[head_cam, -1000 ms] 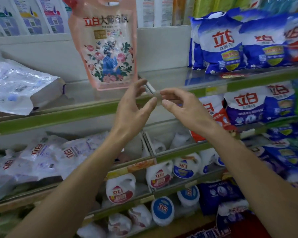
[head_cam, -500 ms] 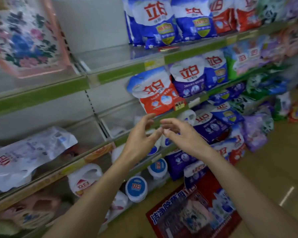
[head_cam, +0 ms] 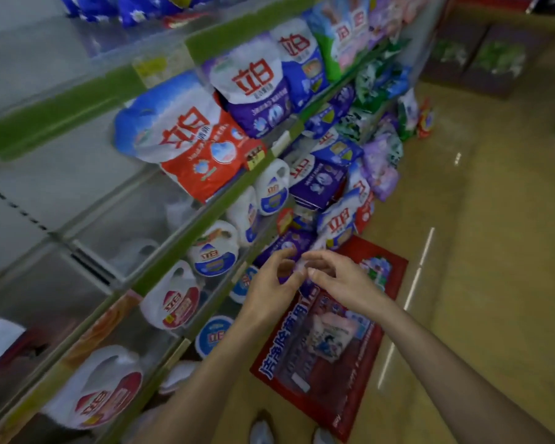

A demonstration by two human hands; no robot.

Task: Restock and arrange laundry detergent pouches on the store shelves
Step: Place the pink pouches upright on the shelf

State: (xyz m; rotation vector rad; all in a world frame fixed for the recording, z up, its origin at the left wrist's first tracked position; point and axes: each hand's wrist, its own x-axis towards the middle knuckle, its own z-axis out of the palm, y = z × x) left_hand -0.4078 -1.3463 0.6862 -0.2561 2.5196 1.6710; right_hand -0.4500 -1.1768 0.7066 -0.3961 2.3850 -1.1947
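Note:
My left hand [head_cam: 269,283] and my right hand [head_cam: 337,277] meet fingertip to fingertip at the middle of the view, in front of the lower shelves. Their fingers are loosely curled. A small pale blur sits between the fingertips; I cannot tell whether it is something pinched. Below the hands an open red carton [head_cam: 343,398] lies on the floor, with a pink detergent pouch [head_cam: 330,338] inside. A red-and-blue detergent bag [head_cam: 186,139] and a purple one [head_cam: 257,88] lie on the shelf above the hands.
Shelves with green edge strips [head_cam: 77,104] run along the left. White detergent jugs [head_cam: 212,251] fill the lower tiers. Purple and green bags [head_cam: 382,155] pile up further along. Tan floor [head_cam: 478,251] opens to the right, with dark cartons [head_cam: 481,56] at the far end.
My view has swung down and to the right, from the upper shelf with the pink floral pouch to the lower shelves and the red carton. Both hands have stayed together and lowered.

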